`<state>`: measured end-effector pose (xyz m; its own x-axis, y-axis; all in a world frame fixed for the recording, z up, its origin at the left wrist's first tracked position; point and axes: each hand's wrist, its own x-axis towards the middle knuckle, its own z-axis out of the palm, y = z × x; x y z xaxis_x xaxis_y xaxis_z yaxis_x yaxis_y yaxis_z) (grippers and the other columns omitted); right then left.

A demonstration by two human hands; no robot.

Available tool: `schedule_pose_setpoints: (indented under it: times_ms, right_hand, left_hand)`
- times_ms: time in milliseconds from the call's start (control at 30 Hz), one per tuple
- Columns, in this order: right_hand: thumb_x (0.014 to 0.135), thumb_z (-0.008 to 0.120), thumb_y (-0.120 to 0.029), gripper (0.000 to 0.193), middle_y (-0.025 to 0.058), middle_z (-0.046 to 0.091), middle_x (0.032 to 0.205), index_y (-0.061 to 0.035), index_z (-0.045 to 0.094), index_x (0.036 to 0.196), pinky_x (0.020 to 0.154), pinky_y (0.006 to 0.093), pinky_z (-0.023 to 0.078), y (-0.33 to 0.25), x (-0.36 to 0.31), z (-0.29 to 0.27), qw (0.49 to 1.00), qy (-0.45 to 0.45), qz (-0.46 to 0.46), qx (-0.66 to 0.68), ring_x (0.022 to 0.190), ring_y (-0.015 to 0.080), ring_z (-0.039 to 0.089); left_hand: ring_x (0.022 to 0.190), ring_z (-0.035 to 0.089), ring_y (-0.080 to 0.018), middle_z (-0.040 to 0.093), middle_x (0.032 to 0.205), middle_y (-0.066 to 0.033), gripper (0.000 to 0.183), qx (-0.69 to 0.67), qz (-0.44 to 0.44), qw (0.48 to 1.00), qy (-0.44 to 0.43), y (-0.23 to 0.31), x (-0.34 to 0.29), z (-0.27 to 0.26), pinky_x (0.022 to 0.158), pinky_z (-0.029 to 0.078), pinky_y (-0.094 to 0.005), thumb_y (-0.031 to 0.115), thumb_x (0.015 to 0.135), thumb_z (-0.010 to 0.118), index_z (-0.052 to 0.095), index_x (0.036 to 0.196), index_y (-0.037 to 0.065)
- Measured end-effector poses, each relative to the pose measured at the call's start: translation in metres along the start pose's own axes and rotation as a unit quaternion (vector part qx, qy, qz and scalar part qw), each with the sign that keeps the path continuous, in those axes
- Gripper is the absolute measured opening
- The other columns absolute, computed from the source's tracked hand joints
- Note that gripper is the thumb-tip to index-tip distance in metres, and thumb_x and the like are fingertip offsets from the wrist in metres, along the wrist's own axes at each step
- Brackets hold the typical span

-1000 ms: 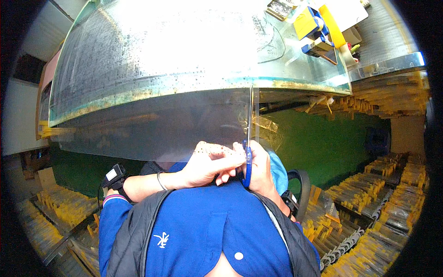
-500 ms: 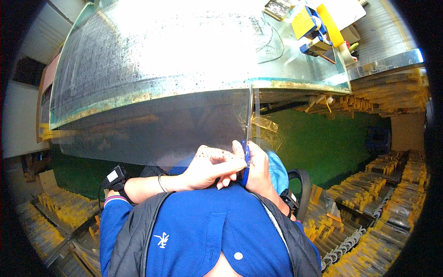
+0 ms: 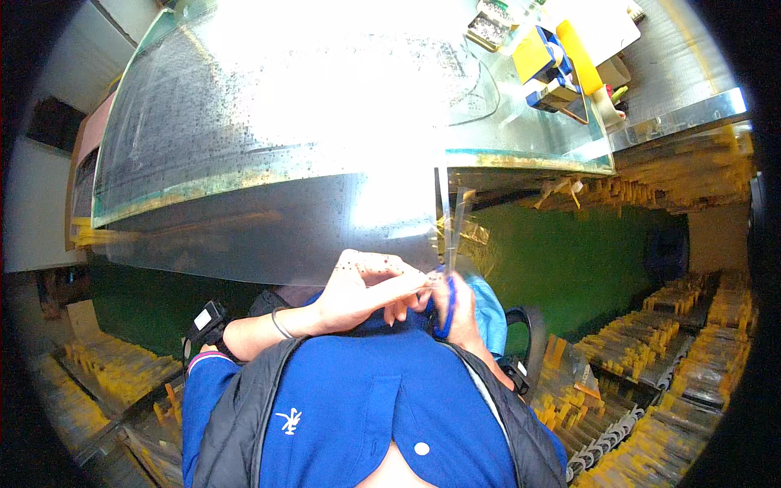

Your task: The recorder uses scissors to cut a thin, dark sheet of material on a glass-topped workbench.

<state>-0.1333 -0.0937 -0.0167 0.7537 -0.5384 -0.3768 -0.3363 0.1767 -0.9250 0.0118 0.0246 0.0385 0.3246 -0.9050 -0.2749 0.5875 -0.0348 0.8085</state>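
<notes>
A large clear plastic film point(image 3: 285, 236), speckled with dark spots, lies over the table and hangs off its near edge toward my body. My left hand point(image 3: 358, 293) is closed at the film's near right corner, thumb and fingers pinching it. Dark specks dot the back of that hand. In my right hand point(image 3: 464, 313) is a pair of scissors with blue handles point(image 3: 448, 313), blades pointing away from me along the film's right edge. The blades stand apart and are smeared by motion. A narrow clear strip seems to run beside them.
The glass-topped table point(image 3: 529, 163) glares white in its middle. On its far right sit a yellow and blue box point(image 3: 537, 49) and a small clear tray point(image 3: 490, 26). Racks of yellow-tabbed clear sheets point(image 3: 634, 342) line both sides over a green floor point(image 3: 561, 260).
The scissors have drawn back slightly toward me, and their blades have parted. My right hand has shifted a little right and nearer. A bright reflection now shows on the hanging film.
</notes>
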Motion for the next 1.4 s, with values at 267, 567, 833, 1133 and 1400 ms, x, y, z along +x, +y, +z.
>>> schedule_pose_setpoints:
  times_ms: [267, 567, 833, 1133, 1400]
  right_hand:
    - [0.071, 0.06, 0.005, 0.03, 0.0237, 0.05, 0.117, -0.0037, 0.037, 0.089, 0.094, 0.034, 0.036, -0.128, 0.14, -0.02, 0.886, -0.02, -0.432, -0.166, 0.114, 0.0245, 0.046]
    - [0.072, 0.068, -0.003, 0.016, 0.009, 0.063, 0.073, -0.0001, 0.053, 0.076, 0.062, 0.0233, 0.047, -0.161, 0.09, 0.035, 0.936, -0.014, -0.348, -0.046, 0.065, 0.0112, 0.059]
    - [0.077, 0.064, -0.003, 0.01, 0.01, 0.064, 0.075, -0.0018, 0.054, 0.076, 0.056, 0.0216, 0.047, -0.084, 0.062, 0.057, 0.965, -0.087, -0.11, 0.222, 0.061, 0.0109, 0.059]
    - [0.084, 0.059, -0.019, 0.017, 0.0049, 0.062, 0.08, -0.0027, 0.055, 0.087, 0.061, 0.0226, 0.048, -0.069, 0.061, 0.041, 0.991, 0.003, -0.087, 0.106, 0.073, 0.0107, 0.06]
    - [0.091, 0.038, -0.042, 0.048, 0.0073, 0.054, 0.082, 0.0024, 0.051, 0.102, 0.067, 0.0244, 0.044, -0.036, 0.002, 0.001, 0.935, -0.281, 0.135, 0.171, 0.075, 0.0135, 0.054]
  left_hand:
    - [0.059, 0.057, -0.0198, 0.06, 0.064, -0.0115, 0.018, 0.49, 0.407, 0.769, 0.039, 0.04, -0.006, -0.016, 0.057, 0.045, -0.0303, 0.002, 0.076, 0.049, 0.064, 0.084, -0.004]
    - [0.072, 0.06, -0.0241, 0.062, 0.081, -0.0184, 0.036, 0.545, 0.612, 0.56, 0.125, 0.239, 0.006, -0.052, 0.075, 0.048, -0.0399, 0.022, 0.093, 0.033, 0.058, 0.092, -0.005]
    - [0.093, 0.059, -0.0235, 0.062, 0.097, -0.0152, 0.037, 0.363, 0.327, 0.859, 0.153, 0.187, 0.088, -0.087, 0.092, 0.041, -0.035, 0.028, 0.091, 0.041, 0.055, 0.108, -0.002]
    - [0.065, 0.057, -0.0092, 0.062, 0.074, -0.0065, 0.032, 0.21, -0.155, 0.959, -0.109, 0.026, 0.004, -0.037, 0.058, 0.048, -0.0236, 0.029, 0.087, 0.055, 0.062, 0.09, -0.002]
    - [0.057, 0.058, -0.0114, 0.062, 0.075, -0.0091, 0.021, -0.025, 0.085, 0.98, 0.176, -0.003, 0.043, -0.037, 0.048, 0.049, -0.0205, 0.014, 0.081, 0.062, 0.061, 0.093, -0.002]
